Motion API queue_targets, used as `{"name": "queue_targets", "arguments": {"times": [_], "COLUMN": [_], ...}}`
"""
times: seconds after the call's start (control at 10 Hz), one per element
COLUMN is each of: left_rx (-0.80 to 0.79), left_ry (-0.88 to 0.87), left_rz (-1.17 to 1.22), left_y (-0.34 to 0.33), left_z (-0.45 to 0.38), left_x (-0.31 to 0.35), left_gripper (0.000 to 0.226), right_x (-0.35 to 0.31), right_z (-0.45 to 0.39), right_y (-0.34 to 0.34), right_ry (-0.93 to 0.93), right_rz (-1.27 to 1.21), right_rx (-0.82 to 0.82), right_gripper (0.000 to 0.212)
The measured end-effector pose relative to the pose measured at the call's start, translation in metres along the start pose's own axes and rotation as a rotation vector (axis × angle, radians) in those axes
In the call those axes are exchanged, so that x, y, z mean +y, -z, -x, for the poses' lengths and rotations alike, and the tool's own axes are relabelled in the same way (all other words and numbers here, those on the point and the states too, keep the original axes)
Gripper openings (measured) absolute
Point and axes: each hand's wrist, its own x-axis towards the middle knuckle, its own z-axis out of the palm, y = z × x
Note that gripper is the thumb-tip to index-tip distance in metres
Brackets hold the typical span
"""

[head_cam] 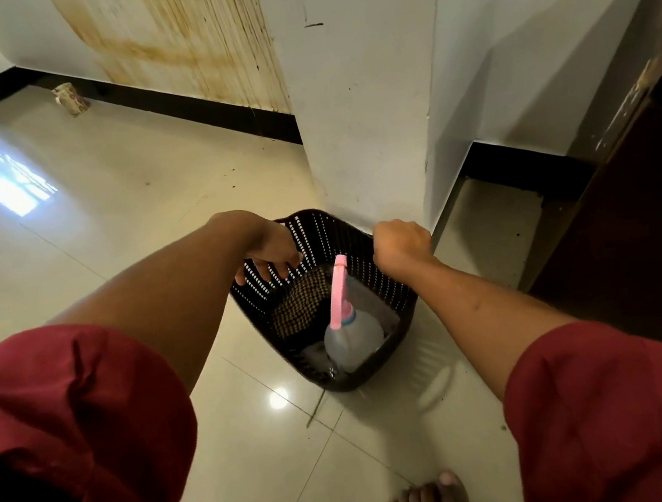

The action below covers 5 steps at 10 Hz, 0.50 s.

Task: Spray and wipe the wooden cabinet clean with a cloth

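Brown cloth point(298, 304) in basket point(317, 227), under left fingers point(265, 272).

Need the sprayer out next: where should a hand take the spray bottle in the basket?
Grip the spray bottle by its neck under the pink trigger head, coming from above: it leans head-up, while the basket walls and the cloth crowd its body.

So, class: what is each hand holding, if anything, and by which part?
Both hold the black basket by its top rim: left hand on the left edge, right hand on the right edge. The spray bottle and cloth inside are untouched.
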Motion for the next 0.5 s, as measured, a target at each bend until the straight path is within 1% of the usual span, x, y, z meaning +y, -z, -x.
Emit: {"name": "queue_targets", "arguments": {"times": [0.1, 0.2, 0.3, 0.4, 0.5], "left_rx": [-0.017, 0.023, 0.075, 0.283, 0.441], "left_ry": [-0.016, -0.058, -0.1, -0.199, -0.232], "left_rz": [0.012, 0.09, 0.055, -0.093, -0.233], "left_y": [-0.004, 0.003, 0.003, 0.01, 0.012], "left_z": [-0.003, 0.003, 0.004, 0.015, 0.026], "left_x": [0.008, 0.017, 0.02, 0.03, 0.04], "left_gripper": [0.047, 0.049, 0.049, 0.051, 0.048], "right_x": [0.005, 0.007, 0.011, 0.016, 0.015], "right_z": [-0.01, -0.016, -0.012, -0.006, 0.002], "right_y": [-0.002, -0.001, 0.001, 0.009, 0.02], "right_ry": [-0.046, -0.043, -0.026, 0.037, 0.098], "right_rz": [-0.071, -0.191, -0.236, -0.249, -0.255], "right_rx": [0.031, 0.047, 0.015, 0.011, -0.008], "right_gripper": [0.021, 0.02, 0.02, 0.022, 0.027]}}
